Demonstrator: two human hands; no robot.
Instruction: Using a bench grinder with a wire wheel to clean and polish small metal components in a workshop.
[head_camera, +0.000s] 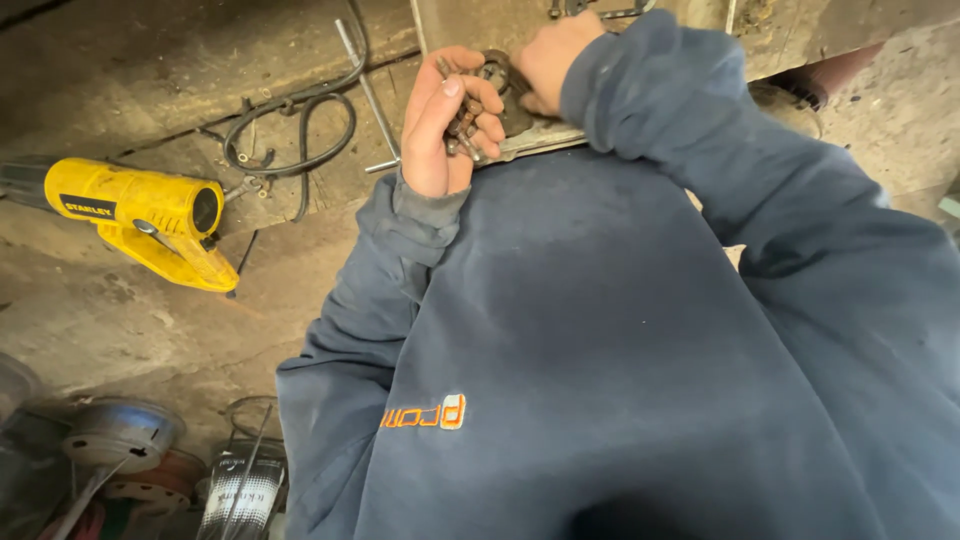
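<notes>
Bolts (462, 118), rusty, gripped in left hand (440, 125), right hand (545, 60) apparently closed on metal ring (495, 70)

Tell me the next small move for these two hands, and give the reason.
Probably pick one rusty bolt out of the left hand with the right hand. The left hand is curled around a bunch of rusty bolts beside the metal plate, and the right hand rests on the dark round part right next to them. What that part needs is too hidden to tell.
</notes>
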